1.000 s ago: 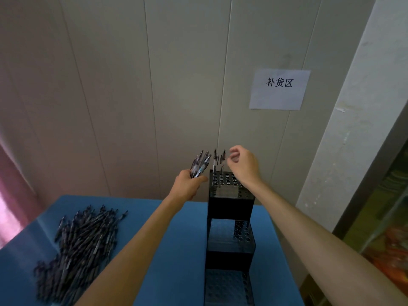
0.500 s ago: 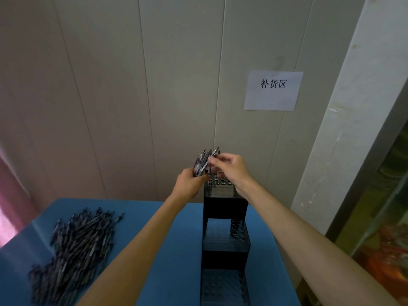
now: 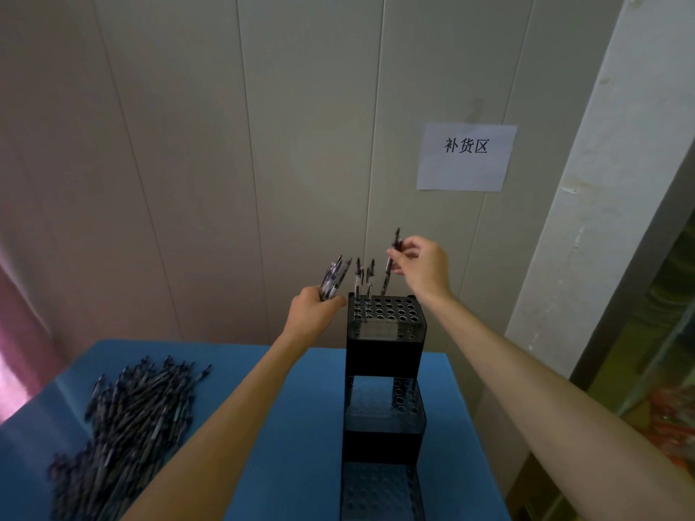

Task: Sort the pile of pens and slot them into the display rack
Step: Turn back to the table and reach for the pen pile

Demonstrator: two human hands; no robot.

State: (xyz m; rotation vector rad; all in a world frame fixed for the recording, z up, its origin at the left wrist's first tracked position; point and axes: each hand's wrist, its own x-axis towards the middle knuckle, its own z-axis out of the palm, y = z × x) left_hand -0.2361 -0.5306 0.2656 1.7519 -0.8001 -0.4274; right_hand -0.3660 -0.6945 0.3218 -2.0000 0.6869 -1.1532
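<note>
The display rack (image 3: pixel 385 325) is holding two pens (image 3: pixel 363 280) upright in its top tier's back-left holes. The right hand (image 3: pixel 423 267) is pinching one pen (image 3: pixel 389 268) above them; the left hand (image 3: pixel 314 314) is gripping a bundle of pens (image 3: pixel 333 278).

Shop stockroom; wall sign (image 3: pixel 466 156) reads 补货区; pen display rack (image 3: pixel 384 347)

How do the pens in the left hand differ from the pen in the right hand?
The left hand grips a bunch of pens in its fist beside the rack; the right hand pinches a single pen with its fingertips. The bunch leans out to the rack's left; the single pen stands nearly upright over the rack's back row of holes. All look dark and slim.
</note>
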